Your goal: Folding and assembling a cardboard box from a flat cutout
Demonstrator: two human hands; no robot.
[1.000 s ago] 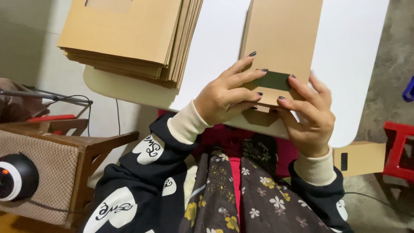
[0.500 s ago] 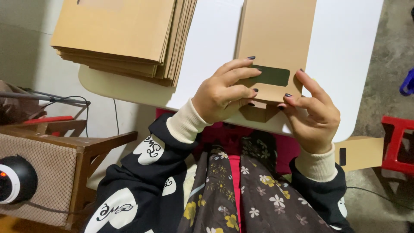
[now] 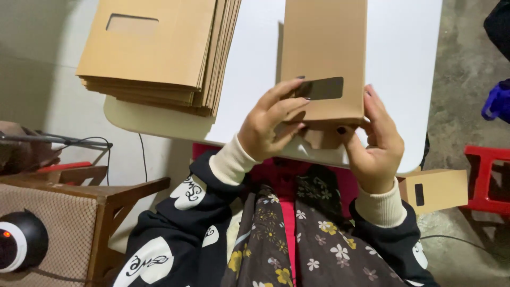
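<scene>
A flat brown cardboard sleeve (image 3: 324, 53) with a dark rectangular window near its lower end stands at about 12 o'clock from the person, held up over the near edge of the white tabletop (image 3: 255, 79). The left hand (image 3: 268, 127) is curled on the sleeve's lower left corner, fingers across the front beside the window and thumb below. The right hand (image 3: 374, 143) is half closed on the lower right edge, its thumb pressing the small tab that sticks out of the bottom and its fingers lying along the side.

The sleeve looks light and thin, stiff across its flat faces but easy to crease along its folds, and its surface seems dry and matt, so slipping is unlikely. The lower corners and side edges look like the safest places to hold; the window cut-out and the bottom tab are probably the weakest spots.

At 10 o'clock a stack of flat cardboard blanks (image 3: 154, 48) lies on the tabletop. At 4 o'clock, lower down, sits a finished small box (image 3: 435, 191), with a red stool (image 3: 486, 180) beyond it at 3 o'clock.
</scene>
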